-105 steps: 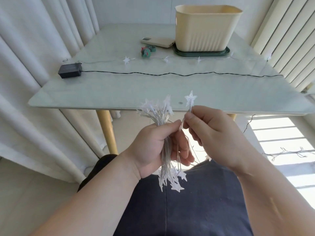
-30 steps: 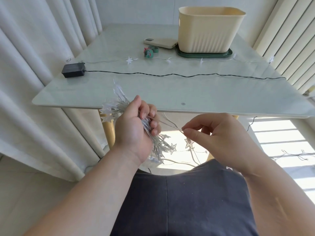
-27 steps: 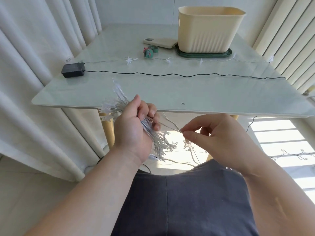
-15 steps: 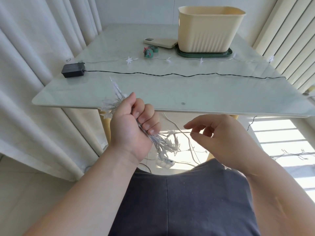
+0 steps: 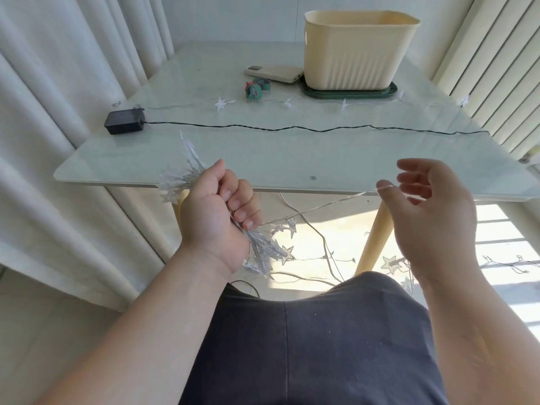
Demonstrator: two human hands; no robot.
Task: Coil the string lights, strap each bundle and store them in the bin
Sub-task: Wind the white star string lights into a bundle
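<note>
Two strings show, and I work across from nine o'clock.

On the table (image 5: 263, 159), at ten o'clock, sits a black box (image 5: 124, 121). Its dark wire (image 5: 292, 129) runs flat towards three o'clock, laid straight, I judge, so that it cannot knot before its turn.

My left hand (image 5: 217, 217) is a tight fist round the bundle (image 5: 187, 176). Star lights fan out above the thumb and below the little finger, and the grip keeps the finished loops from springing apart.

At twelve o'clock lie the straps (image 5: 254, 88), rolled up and within reach for binding. Just beyond them is a phone (image 5: 273, 74).

At one o'clock the bin (image 5: 356, 51) stands upright on a green tray (image 5: 347, 93), its mouth facing up to receive bundles. From this low angle I see only its upper inner wall, so I cannot tell what is inside. Between the bin and the wire, a star string (image 5: 220, 103) crosses the table.

From the fist a strand (image 5: 321, 206) runs taut up to two o'clock, where my right hand (image 5: 432, 217) pinches it lightly between thumb and forefinger, the other fingers splayed. I judge the pull draws out slack for the next loop.

Beyond the right wrist, loose lights (image 5: 391, 263) trail on the floor at four o'clock, so the coiling is unfinished and no strap is on yet.
</note>
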